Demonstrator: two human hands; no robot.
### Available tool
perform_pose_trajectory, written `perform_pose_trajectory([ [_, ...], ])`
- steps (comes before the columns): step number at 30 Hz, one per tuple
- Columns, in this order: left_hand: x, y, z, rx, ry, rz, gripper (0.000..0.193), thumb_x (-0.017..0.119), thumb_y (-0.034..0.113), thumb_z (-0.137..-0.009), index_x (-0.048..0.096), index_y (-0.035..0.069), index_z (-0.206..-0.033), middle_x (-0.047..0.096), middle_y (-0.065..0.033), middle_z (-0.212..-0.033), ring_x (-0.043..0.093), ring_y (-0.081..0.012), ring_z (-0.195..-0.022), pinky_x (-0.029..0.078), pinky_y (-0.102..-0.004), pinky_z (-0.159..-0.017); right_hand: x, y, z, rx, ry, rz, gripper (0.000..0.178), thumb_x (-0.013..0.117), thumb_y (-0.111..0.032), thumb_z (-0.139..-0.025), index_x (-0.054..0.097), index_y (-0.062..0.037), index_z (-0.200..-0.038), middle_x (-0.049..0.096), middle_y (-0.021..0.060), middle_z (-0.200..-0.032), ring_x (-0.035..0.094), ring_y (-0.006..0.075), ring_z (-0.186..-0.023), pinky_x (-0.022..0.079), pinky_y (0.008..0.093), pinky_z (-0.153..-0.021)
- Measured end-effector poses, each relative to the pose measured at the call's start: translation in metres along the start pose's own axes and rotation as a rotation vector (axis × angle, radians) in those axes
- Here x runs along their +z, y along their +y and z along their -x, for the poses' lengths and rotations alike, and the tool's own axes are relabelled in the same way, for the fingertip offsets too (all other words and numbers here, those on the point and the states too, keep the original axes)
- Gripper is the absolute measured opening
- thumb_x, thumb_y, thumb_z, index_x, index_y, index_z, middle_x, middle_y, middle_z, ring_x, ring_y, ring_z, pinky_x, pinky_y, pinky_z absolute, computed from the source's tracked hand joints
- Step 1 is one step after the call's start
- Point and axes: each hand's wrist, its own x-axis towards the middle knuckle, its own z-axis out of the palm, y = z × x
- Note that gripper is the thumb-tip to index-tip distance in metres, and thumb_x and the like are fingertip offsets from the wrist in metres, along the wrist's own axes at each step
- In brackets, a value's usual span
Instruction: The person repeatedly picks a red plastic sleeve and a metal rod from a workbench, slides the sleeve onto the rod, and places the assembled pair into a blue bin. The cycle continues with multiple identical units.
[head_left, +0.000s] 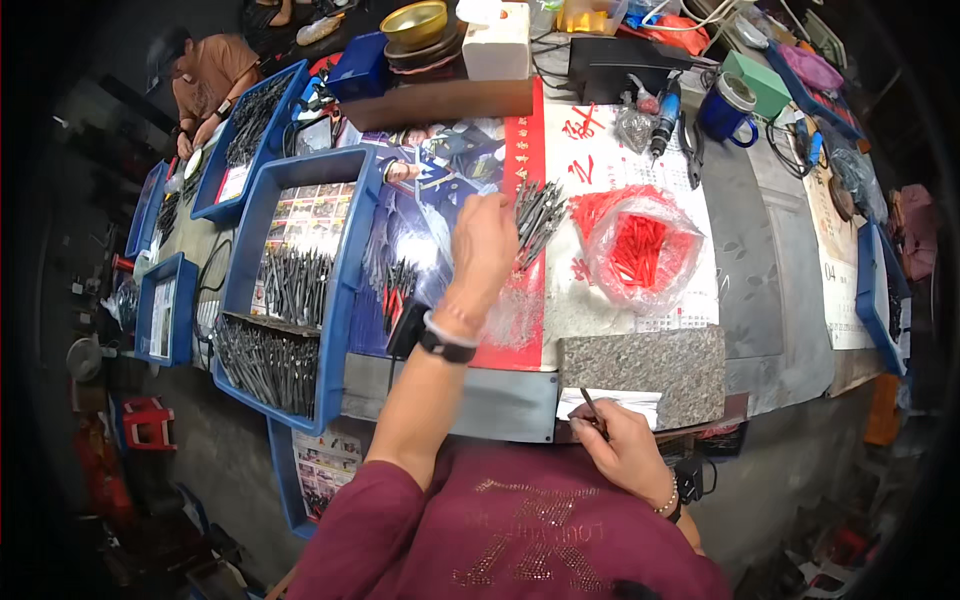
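Fingers of my right hand (pixel 628 447) were closed on a slim dark piece (pixel 590 403), its free end pointing away from me, by the white paper (pixel 640 403) at the near edge of a speckled slab (pixel 660 365). That hold called for lightness, I judged: enough pinch to stop the piece rolling, with the far end left free and my wrist settled. My left hand (pixel 487 245) was stretched out to a loose pile of dark pieces (pixel 540 215); I could not tell whether its fingers were wide, narrow or pinching something. Lifting one by its middle seemed best there, since the pieces lay crossed and a careless tug could drag neighbours along.

My bench (pixel 745 270) carried a blue-and-red poster (pixel 440 170) and a pale printed sheet (pixel 600 160), with an open clear bag of red pieces (pixel 640 245) on the sheet. A smaller bunch with some red ends (pixel 398 290) lay beside a deep blue tray (pixel 348 290) of dark pieces. Farther back were pliers (pixel 690 150), a blue-bodied tool (pixel 666 118) and a blue mug (pixel 725 110). Beyond, to the left, a co-worker (pixel 215 75) leaned over; a red stool (pixel 150 425) stood below.
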Motion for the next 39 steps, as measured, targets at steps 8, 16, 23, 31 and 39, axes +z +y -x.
perform_pose_trajectory([
  [8,0.042,-0.017,-0.038,-0.274,-0.230,-0.187,0.023,0.061,0.023,-0.079,0.068,0.002,-0.086,0.068,-0.0220,-0.089,0.065,-0.0395,-0.089,0.050,-0.0477,-0.079,-0.008,0.014,0.015,0.029,0.078,-0.007,0.017,0.062,-0.012,-0.090,0.062,0.0011,-0.100,0.066,0.0194,-0.086,0.066,0.0355,-0.077,0.052,0.0367,-0.068],
  [16,0.030,-0.020,-0.033,-0.242,-0.233,-0.193,0.027,0.060,0.015,-0.081,0.063,-0.005,-0.098,0.066,-0.0307,-0.095,0.064,-0.0462,-0.095,0.050,-0.0511,-0.083,0.000,0.017,0.009,-0.011,-0.021,-0.003,0.017,0.062,-0.016,-0.091,0.062,-0.0012,-0.100,0.065,0.0183,-0.091,0.064,0.0385,-0.084,0.051,0.0406,-0.071],
  [23,0.023,-0.019,-0.035,-0.241,-0.470,-0.316,0.029,0.061,0.016,-0.081,0.063,-0.006,-0.101,0.066,-0.0299,-0.100,0.063,-0.0453,-0.098,0.050,-0.0505,-0.086,0.006,0.015,0.012,-0.026,-0.056,0.033,0.018,0.061,-0.017,-0.091,0.061,-0.0017,-0.101,0.064,0.0197,-0.090,0.062,0.0405,-0.082,0.050,0.0434,-0.070],
  [31,0.027,-0.016,-0.035,-0.308,-0.390,-0.219,0.037,0.061,0.026,-0.085,0.064,-0.008,-0.101,0.066,-0.0306,-0.100,0.064,-0.0459,-0.098,0.050,-0.0497,-0.087,0.014,0.015,0.019,-0.016,-0.043,0.108,0.017,0.062,-0.015,-0.092,0.063,0.0010,-0.097,0.065,0.0170,-0.081,0.064,0.0329,-0.073,0.049,0.0361,-0.066],
  [39,0.020,-0.010,-0.036,-0.278,-0.386,-0.182,0.029,0.062,0.020,-0.077,0.070,-0.006,-0.088,0.067,-0.0299,-0.093,0.066,-0.0438,-0.094,0.052,-0.0457,-0.083,0.020,0.009,0.023,-0.110,-0.036,0.106,0.018,0.063,-0.016,-0.091,0.062,0.0008,-0.098,0.065,0.0171,-0.082,0.064,0.0340,-0.076,0.049,0.0370,-0.068],
])
